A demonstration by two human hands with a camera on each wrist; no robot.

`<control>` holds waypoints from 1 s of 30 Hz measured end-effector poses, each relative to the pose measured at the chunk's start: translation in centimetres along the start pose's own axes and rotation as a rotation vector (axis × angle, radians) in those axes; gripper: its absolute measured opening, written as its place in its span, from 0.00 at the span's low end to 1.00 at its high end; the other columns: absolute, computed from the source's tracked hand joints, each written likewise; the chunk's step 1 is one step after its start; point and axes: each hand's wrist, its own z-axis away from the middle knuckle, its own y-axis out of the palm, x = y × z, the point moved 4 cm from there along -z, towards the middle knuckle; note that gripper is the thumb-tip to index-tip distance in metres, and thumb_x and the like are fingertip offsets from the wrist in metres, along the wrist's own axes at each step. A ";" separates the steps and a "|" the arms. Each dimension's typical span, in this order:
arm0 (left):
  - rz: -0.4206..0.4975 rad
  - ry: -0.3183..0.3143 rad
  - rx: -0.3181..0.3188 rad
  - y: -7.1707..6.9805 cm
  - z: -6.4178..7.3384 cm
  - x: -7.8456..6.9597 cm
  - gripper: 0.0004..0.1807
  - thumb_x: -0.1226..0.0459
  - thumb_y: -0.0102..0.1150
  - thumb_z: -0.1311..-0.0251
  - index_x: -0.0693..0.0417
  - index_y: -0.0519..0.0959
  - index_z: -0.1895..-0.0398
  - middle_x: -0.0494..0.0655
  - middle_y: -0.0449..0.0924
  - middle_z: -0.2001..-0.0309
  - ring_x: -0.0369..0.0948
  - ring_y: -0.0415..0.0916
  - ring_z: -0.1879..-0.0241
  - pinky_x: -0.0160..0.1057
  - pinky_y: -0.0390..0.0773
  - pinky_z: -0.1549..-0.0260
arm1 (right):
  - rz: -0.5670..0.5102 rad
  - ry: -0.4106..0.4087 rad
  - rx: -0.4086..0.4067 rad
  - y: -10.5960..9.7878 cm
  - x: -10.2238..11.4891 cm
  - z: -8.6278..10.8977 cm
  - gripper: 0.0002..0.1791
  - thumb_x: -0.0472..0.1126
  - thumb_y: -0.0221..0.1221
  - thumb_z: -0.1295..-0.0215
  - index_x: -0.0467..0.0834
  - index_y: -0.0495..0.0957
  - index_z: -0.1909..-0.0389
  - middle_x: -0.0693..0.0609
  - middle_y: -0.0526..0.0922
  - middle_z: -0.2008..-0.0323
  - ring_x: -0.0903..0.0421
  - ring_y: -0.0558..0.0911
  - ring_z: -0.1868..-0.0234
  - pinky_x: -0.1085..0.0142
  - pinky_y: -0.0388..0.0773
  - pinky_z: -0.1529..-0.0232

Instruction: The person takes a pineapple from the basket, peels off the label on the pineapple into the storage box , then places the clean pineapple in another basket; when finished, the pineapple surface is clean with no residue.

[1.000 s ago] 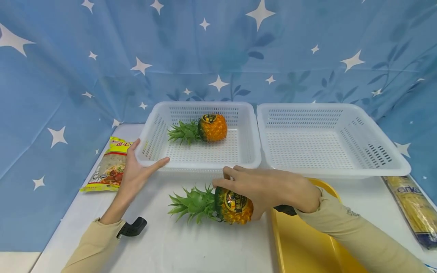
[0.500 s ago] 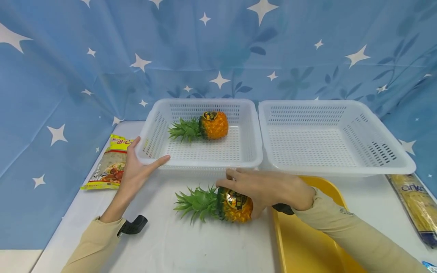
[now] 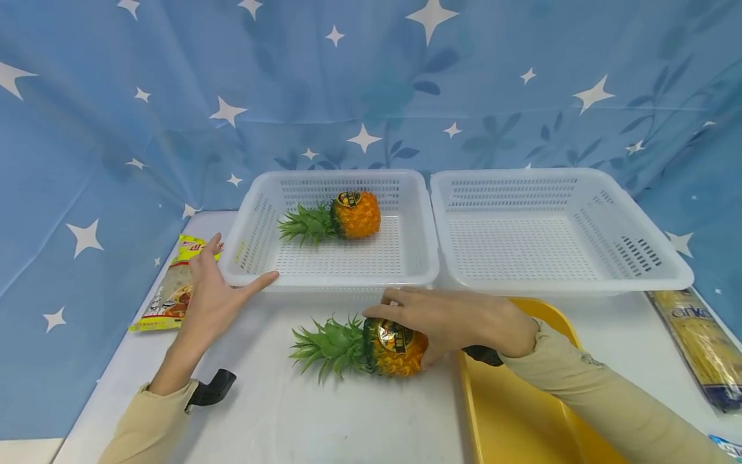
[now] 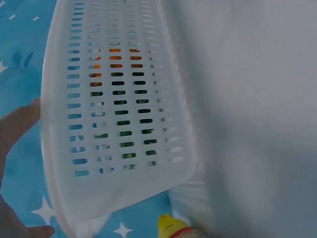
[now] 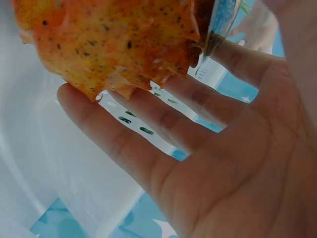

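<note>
A small pineapple [image 3: 400, 351] with a dark label lies on its side on the white table, its green crown pointing left. My right hand [image 3: 446, 322] grips the fruit from the right, fingers over the far side and thumb near its base. In the right wrist view, the orange fruit [image 5: 114, 42] rests against the fingers. My left hand [image 3: 217, 293] is at the front left corner of the left white basket [image 3: 342, 280], thumb and fingers spread along the rim. Inside that basket lies another pineapple [image 3: 358, 216], also crown to the left.
A second white basket [image 3: 556, 285] stands to the right and holds nothing. A yellow bin [image 3: 516, 406] sits under my right forearm. A bagged food packet [image 3: 171, 296] is at the left and a pasta packet [image 3: 698, 341] at the right. A blue star-patterned curtain [image 3: 324, 77] hangs behind.
The gripped pineapple has shifted slightly right with my right hand on it. My left hand has tilted slightly leftward at the basket corner, and the whole head view has shifted a little.
</note>
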 end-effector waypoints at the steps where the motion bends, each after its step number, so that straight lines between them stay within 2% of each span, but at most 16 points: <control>1: -0.034 0.030 -0.033 -0.3 0.2 -0.4 0.68 0.43 0.78 0.45 0.54 0.40 0.14 0.69 0.47 0.25 0.63 0.63 0.39 0.69 0.69 0.45 | 0.003 0.001 -0.001 0.0 0.0 0.0 0.57 0.43 0.81 0.47 0.50 0.59 0.18 0.48 0.69 0.34 0.51 0.75 0.41 0.56 0.79 0.41; 3: -0.076 0.107 -0.107 -0.8 0.9 -1.3 0.67 0.47 0.80 0.47 0.54 0.43 0.15 0.68 0.47 0.25 0.63 0.61 0.37 0.69 0.69 0.45 | 0.016 -0.001 -0.005 0.0 0.0 0.1 0.57 0.44 0.81 0.47 0.50 0.59 0.18 0.48 0.69 0.34 0.51 0.75 0.41 0.56 0.79 0.41; 5: -0.082 0.217 -0.179 -1.1 1.7 -2.5 0.65 0.52 0.83 0.49 0.55 0.48 0.16 0.68 0.49 0.26 0.62 0.59 0.35 0.68 0.69 0.43 | 0.022 -0.004 -0.010 0.0 0.0 0.1 0.57 0.44 0.81 0.47 0.50 0.59 0.19 0.49 0.69 0.35 0.52 0.75 0.41 0.57 0.79 0.42; 7: -0.037 0.362 -0.229 -1.2 2.6 -4.0 0.62 0.55 0.84 0.50 0.56 0.53 0.17 0.68 0.54 0.28 0.60 0.59 0.33 0.64 0.68 0.41 | 0.024 -0.005 -0.011 0.0 0.0 0.2 0.57 0.43 0.81 0.47 0.50 0.59 0.18 0.49 0.69 0.35 0.52 0.75 0.41 0.57 0.79 0.42; 9: 0.023 0.505 -0.233 -1.0 3.7 -5.4 0.57 0.50 0.81 0.46 0.58 0.57 0.19 0.66 0.58 0.28 0.57 0.59 0.31 0.58 0.67 0.35 | 0.023 0.006 -0.005 0.0 0.0 0.2 0.58 0.43 0.81 0.47 0.50 0.59 0.18 0.48 0.68 0.33 0.50 0.75 0.38 0.56 0.79 0.41; 11: 0.066 0.655 -0.195 -0.5 4.7 -6.9 0.53 0.44 0.75 0.41 0.62 0.61 0.22 0.65 0.63 0.30 0.56 0.62 0.31 0.50 0.66 0.31 | 0.023 0.015 0.003 0.1 -0.1 0.2 0.58 0.43 0.81 0.47 0.51 0.58 0.18 0.47 0.68 0.31 0.49 0.75 0.37 0.55 0.79 0.40; 13: 0.065 0.762 -0.089 0.5 5.8 -8.0 0.51 0.37 0.66 0.37 0.63 0.64 0.24 0.61 0.66 0.31 0.53 0.66 0.32 0.44 0.65 0.28 | 0.021 0.025 0.008 0.0 -0.1 0.2 0.58 0.43 0.81 0.46 0.52 0.58 0.18 0.46 0.67 0.30 0.48 0.75 0.35 0.54 0.79 0.40; 15: 0.012 0.847 0.042 1.9 6.8 -8.7 0.50 0.36 0.66 0.37 0.64 0.66 0.26 0.59 0.68 0.32 0.52 0.69 0.33 0.44 0.68 0.29 | 0.024 0.033 0.012 0.0 -0.1 0.2 0.58 0.44 0.81 0.46 0.52 0.58 0.17 0.46 0.66 0.28 0.47 0.75 0.34 0.54 0.79 0.39; 17: -0.066 0.887 0.175 3.6 7.7 -8.8 0.49 0.39 0.71 0.40 0.61 0.67 0.27 0.56 0.70 0.32 0.51 0.71 0.34 0.48 0.72 0.32 | 0.026 0.034 0.015 0.0 -0.1 0.2 0.58 0.45 0.80 0.45 0.53 0.57 0.17 0.46 0.66 0.28 0.47 0.75 0.34 0.53 0.79 0.40; 18: -0.115 0.883 0.240 4.3 8.0 -8.6 0.50 0.40 0.74 0.43 0.60 0.67 0.26 0.54 0.70 0.33 0.49 0.72 0.35 0.49 0.74 0.34 | 0.030 0.035 0.016 0.0 -0.1 0.2 0.58 0.45 0.80 0.45 0.53 0.57 0.17 0.46 0.66 0.27 0.47 0.76 0.35 0.53 0.80 0.41; 20: -0.204 0.874 0.316 5.7 8.5 -8.1 0.52 0.43 0.80 0.48 0.58 0.67 0.27 0.54 0.70 0.33 0.50 0.73 0.36 0.53 0.76 0.38 | 0.034 0.030 0.017 0.0 0.0 0.2 0.57 0.46 0.80 0.44 0.54 0.57 0.17 0.46 0.65 0.27 0.47 0.77 0.37 0.54 0.80 0.42; 22: -0.263 0.836 0.367 6.8 8.6 -7.4 0.53 0.44 0.82 0.51 0.58 0.67 0.26 0.53 0.70 0.34 0.50 0.74 0.37 0.54 0.77 0.39 | 0.033 0.022 0.014 0.0 0.1 0.2 0.56 0.45 0.79 0.44 0.54 0.57 0.17 0.47 0.66 0.29 0.49 0.78 0.40 0.55 0.81 0.44; 26: -0.283 0.796 0.383 7.8 8.5 -6.7 0.52 0.45 0.83 0.53 0.59 0.70 0.29 0.53 0.72 0.38 0.50 0.75 0.41 0.54 0.78 0.41 | 0.014 0.002 -0.004 -0.4 0.3 0.4 0.56 0.44 0.79 0.44 0.54 0.58 0.18 0.49 0.67 0.31 0.52 0.77 0.42 0.57 0.80 0.44; 30: -0.279 0.821 0.350 8.3 8.3 -6.5 0.46 0.47 0.84 0.53 0.58 0.74 0.35 0.50 0.75 0.41 0.48 0.76 0.44 0.52 0.79 0.43 | 0.015 -0.059 -0.066 -1.6 0.8 0.9 0.54 0.46 0.78 0.43 0.53 0.58 0.18 0.49 0.69 0.32 0.51 0.75 0.38 0.54 0.78 0.40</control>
